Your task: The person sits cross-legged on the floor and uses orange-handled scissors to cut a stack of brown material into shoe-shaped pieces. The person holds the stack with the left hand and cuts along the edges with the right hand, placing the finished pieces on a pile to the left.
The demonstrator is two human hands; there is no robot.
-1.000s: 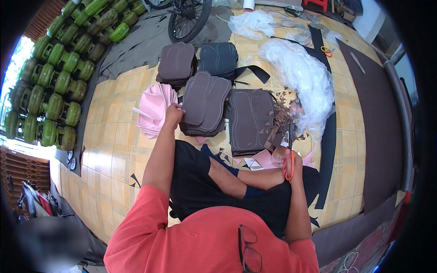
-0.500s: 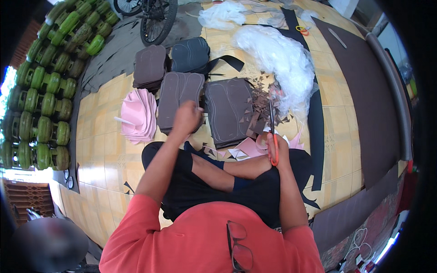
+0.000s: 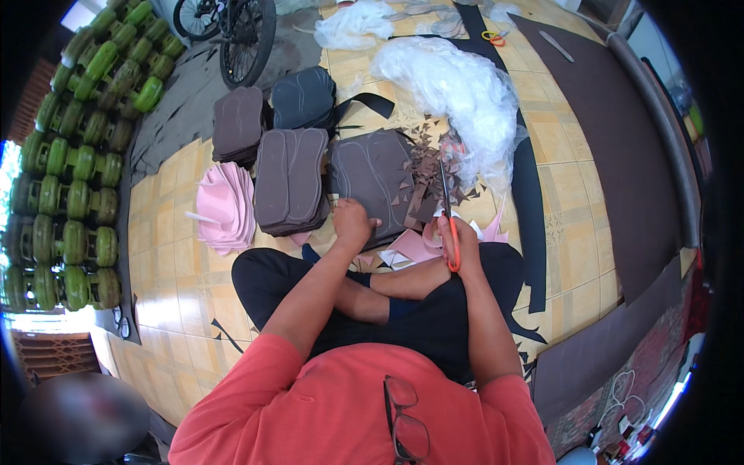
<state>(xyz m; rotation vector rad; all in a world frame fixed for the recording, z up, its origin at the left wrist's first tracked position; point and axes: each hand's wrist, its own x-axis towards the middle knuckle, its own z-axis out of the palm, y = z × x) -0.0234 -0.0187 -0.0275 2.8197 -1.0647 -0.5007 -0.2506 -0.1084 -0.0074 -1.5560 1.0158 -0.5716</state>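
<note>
My right hand [image 3: 460, 239] is closed on a pair of orange-handled scissors [image 3: 454, 252], resting over my right leg. The long blades point away from me, toward a heap of small dark brown offcuts [image 3: 434, 174]. My left hand [image 3: 355, 225] is at the near left corner of a stack of dark brown sheets [image 3: 372, 182] with pale curved outlines drawn on top. Its fingers bend round the edge there and the thumb points right; how many sheets it grips is hidden. Left of it stands a stack of cut brown shaped pieces [image 3: 291, 178].
Farther off are another brown stack [image 3: 238, 120] and a dark blue-grey stack [image 3: 302, 97]. Pink pieces [image 3: 225, 205] lie at left, clear plastic [image 3: 457, 93] beyond the offcuts. A brown sheet roll [image 3: 659, 116] lies right; green gas cylinders [image 3: 77, 201] and a bicycle [image 3: 246, 39] stand left.
My left hand has moved right and nearer me, from above the cut brown pieces to the corner of the outlined sheets. The right hand still holds the scissors. The view has shifted slightly.
</note>
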